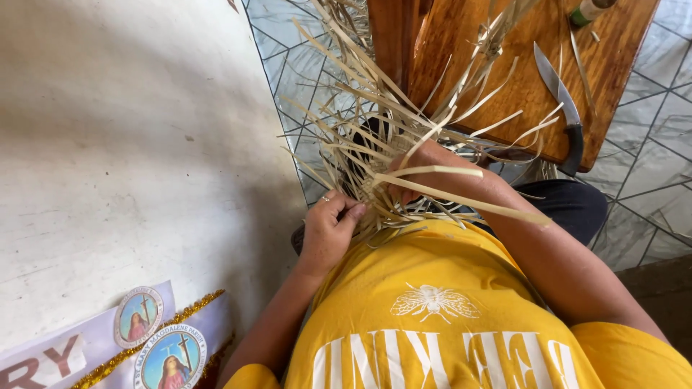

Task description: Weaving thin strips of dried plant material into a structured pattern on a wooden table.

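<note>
A pale, scuffed wall (122,144) fills the left of the scene, and low against it at the near left lean banners (108,346) with round religious pictures and a gold tinsel edge. To the right of the wall the floor (649,180) is laid with grey tiles cut by dark angular lines, and at the far right stands a varnished wooden bench (519,79). On it a knife (559,94) lies with its blade pointing away and its dark handle hanging past the near edge; a small green-tipped object sits at the far corner, too cut off to tell what it is. The person wears a yellow shirt (447,310) and dark trousers, and both forearms come up from the near edge toward the lap. The left hand (328,230) is bent at the wrist with its back up, a ring on one finger, its fingers curled close and pinching the near left edge of a half-woven piece of pale straw strips (382,144). The piece sits just in front of the belly, its loose ends fanning out toward the bench and over the floor. The right hand (425,169) reaches in from the right, largely buried among the strips; its fingers appear folded around a few of them, though how tightly I cannot tell. One long strip crosses over the right forearm.
</note>
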